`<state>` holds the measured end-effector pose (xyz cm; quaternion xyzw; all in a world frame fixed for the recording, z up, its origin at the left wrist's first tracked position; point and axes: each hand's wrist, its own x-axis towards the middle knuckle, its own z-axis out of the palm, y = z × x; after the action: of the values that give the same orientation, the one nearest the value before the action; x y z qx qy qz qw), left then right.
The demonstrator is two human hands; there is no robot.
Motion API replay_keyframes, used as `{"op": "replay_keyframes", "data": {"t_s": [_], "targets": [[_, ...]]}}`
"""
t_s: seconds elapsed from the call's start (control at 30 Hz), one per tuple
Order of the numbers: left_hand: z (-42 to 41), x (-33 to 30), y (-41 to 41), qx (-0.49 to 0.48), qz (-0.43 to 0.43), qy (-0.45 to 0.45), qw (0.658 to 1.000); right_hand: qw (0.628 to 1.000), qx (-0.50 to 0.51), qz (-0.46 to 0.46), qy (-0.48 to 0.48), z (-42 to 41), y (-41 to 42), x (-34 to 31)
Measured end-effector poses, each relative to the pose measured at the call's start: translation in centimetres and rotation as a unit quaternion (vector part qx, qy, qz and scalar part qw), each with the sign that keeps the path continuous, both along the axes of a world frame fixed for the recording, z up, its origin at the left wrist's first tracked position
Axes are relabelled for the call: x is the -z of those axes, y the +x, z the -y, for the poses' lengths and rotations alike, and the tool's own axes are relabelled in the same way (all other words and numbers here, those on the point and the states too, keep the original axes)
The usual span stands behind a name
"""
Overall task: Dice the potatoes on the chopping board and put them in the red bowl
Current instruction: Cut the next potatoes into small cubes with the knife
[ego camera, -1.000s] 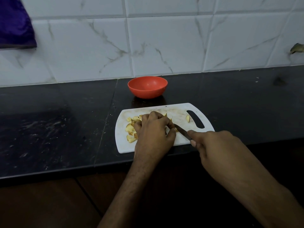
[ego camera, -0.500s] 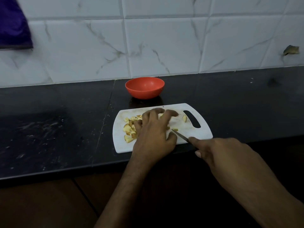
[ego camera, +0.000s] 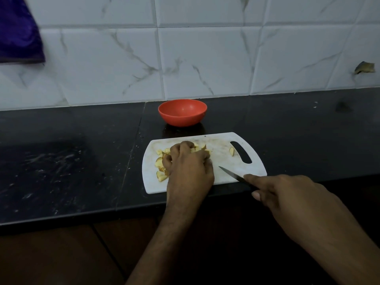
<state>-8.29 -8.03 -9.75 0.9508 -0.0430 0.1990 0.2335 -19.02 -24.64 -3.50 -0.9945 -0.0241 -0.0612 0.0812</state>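
Note:
A white chopping board (ego camera: 222, 177) lies on the black counter, its handle slot to the right. Several diced potato pieces (ego camera: 160, 161) lie on its left half, and one stray piece (ego camera: 232, 151) sits by the handle slot. My left hand (ego camera: 188, 167) covers the pile with its fingers curled around the potato pieces. My right hand (ego camera: 281, 194) grips a small knife (ego camera: 230, 174) whose blade points left over the board's near right part, apart from the pile. The red bowl (ego camera: 182, 112) stands just behind the board, and I see nothing inside it.
The black counter (ego camera: 72, 161) stretches left and right of the board, with its front edge close to my forearms. A white tiled wall rises behind the bowl. A purple cloth (ego camera: 18, 31) hangs at the top left.
My left hand's fingers have curled in over the potato pile after spreading out half a second ago. The knife has drawn back to the right, away from my left hand.

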Motion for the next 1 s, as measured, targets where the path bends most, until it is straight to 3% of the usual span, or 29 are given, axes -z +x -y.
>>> {"op": "replay_keyframes", "data": {"t_s": [0.33,0.5,0.63,0.83,1.0], "targets": [[-0.2,0.0,0.0,0.065,-0.013,0.028,0.997,0.993,0.070,0.084,0.051,0.4,2.4,1.0],[-0.1,-0.1,0.0,0.040,-0.010,0.023,0.999,0.995,0.075,0.058,-0.009,0.5,4.2,1.6],[-0.1,-0.1,0.1,0.035,-0.015,0.015,0.999,0.998,0.025,0.014,0.050,0.5,2.8,1.0],[-0.1,0.0,0.2,0.044,-0.017,0.019,0.999,0.994,0.063,0.065,0.054,1.2,3.3,0.8],[-0.1,-0.1,0.1,0.064,-0.024,0.039,0.997,0.996,0.075,0.047,-0.001,0.9,5.1,1.2]]}}
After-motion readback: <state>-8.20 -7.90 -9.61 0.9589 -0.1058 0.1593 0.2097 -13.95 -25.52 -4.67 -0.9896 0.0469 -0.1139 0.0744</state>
